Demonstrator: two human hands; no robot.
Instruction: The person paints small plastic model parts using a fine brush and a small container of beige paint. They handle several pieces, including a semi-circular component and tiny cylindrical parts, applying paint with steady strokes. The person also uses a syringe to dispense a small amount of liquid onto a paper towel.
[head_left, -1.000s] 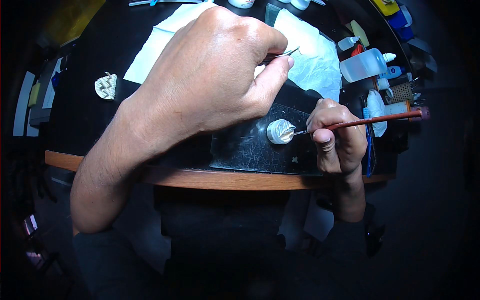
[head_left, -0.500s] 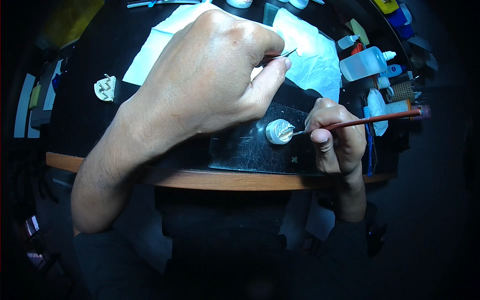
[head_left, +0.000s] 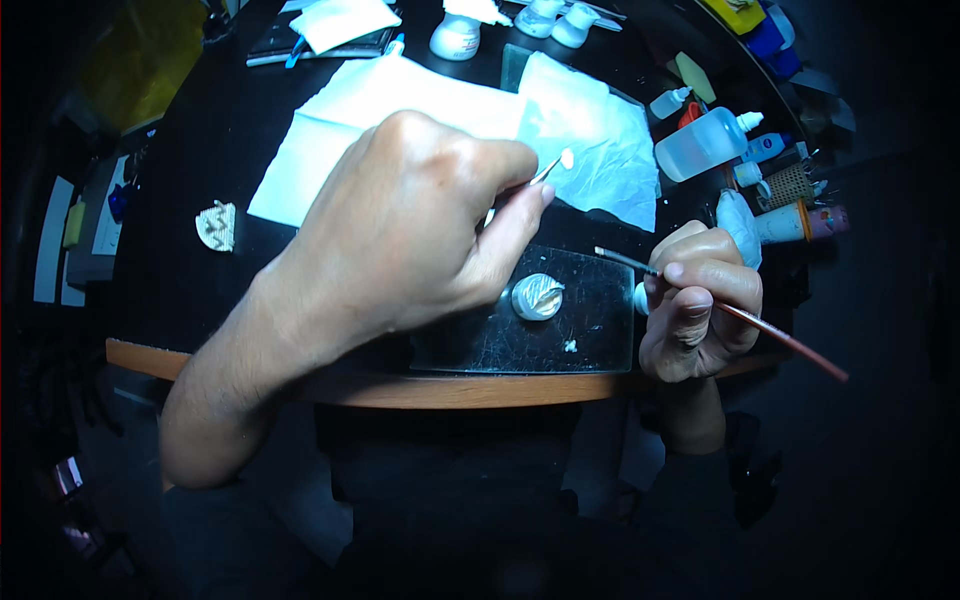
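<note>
Pinching closed: left hand (head_left: 415, 225), thin tool (head_left: 546, 171); right hand (head_left: 705, 298), brush (head_left: 780, 339).

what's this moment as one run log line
left hand: grips thin tool, white piece at tip | right hand: holds brush, bristles apart from jar | jar: on scratched slab

The brush handle (head_left: 785, 342) looks smooth, the slab (head_left: 592, 305) scratched, the paper (head_left: 600, 190) crumpled.
</note>
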